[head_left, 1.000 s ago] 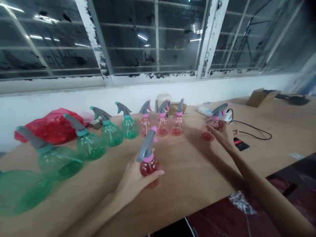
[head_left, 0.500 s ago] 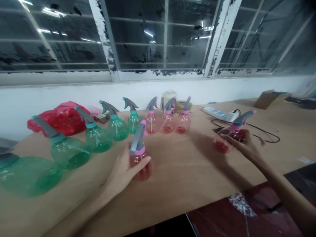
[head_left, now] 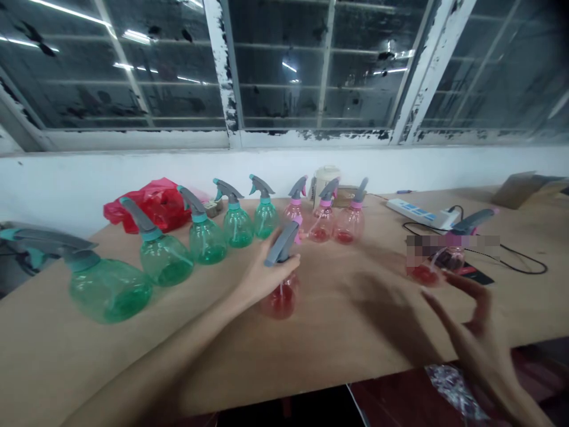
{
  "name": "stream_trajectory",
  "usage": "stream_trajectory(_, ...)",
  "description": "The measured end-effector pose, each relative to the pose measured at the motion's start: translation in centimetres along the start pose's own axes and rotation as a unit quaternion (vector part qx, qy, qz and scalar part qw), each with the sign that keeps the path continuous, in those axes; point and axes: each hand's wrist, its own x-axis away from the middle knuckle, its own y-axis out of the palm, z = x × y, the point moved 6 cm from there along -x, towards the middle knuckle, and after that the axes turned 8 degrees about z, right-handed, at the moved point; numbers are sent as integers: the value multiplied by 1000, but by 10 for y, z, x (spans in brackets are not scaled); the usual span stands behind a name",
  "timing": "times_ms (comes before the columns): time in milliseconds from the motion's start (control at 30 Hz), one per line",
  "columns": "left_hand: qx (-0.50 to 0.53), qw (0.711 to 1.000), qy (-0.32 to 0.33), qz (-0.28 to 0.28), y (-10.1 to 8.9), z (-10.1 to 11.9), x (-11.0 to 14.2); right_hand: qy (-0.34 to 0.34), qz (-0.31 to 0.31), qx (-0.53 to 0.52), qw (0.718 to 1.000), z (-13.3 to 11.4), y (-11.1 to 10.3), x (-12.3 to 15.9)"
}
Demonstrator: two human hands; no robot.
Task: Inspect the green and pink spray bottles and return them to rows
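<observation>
My left hand is closed around the neck of a pink spray bottle with a grey trigger head, upright at the middle of the table. Red liquid shows in its lower part. At the right, my right hand is open, thumb and fingers apart, just in front of another pink spray bottle. Blurring partly obscures that bottle. Behind my left hand stand three more pink spray bottles. Several green spray bottles with grey and teal heads curve along the left side.
Against the wall lie a red plastic bag and a white power strip with a black cable. A whitish container stands behind the pink bottles, and a cardboard box at the far right. The wooden table's front edge runs below.
My right hand has let go of the right-hand pink spray bottle and drawn back toward me. My left hand has shifted its grip up to its bottle's neck. The view has swung left.
</observation>
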Motion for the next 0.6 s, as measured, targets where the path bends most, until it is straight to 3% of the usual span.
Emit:
stream_trajectory(133,35,997,-48,37,-9,-11,3,22,-159,-66,985,-50,53,12)
stream_trajectory(200,82,992,-87,42,-16,-18,4,-21,-248,-80,965,-69,86,12)
stream_trajectory(300,236,962,-140,-9,-18,-27,5,-106,-313,-108,938,-94,132,9)
stream_trajectory(467,414,867,-273,-47,-6,-62,11,-164,-333,-164,914,-125,188,13)
stream_trajectory(600,460,819,-338,-62,7,-90,21,-224,-305,-169,910,-136,197,21)
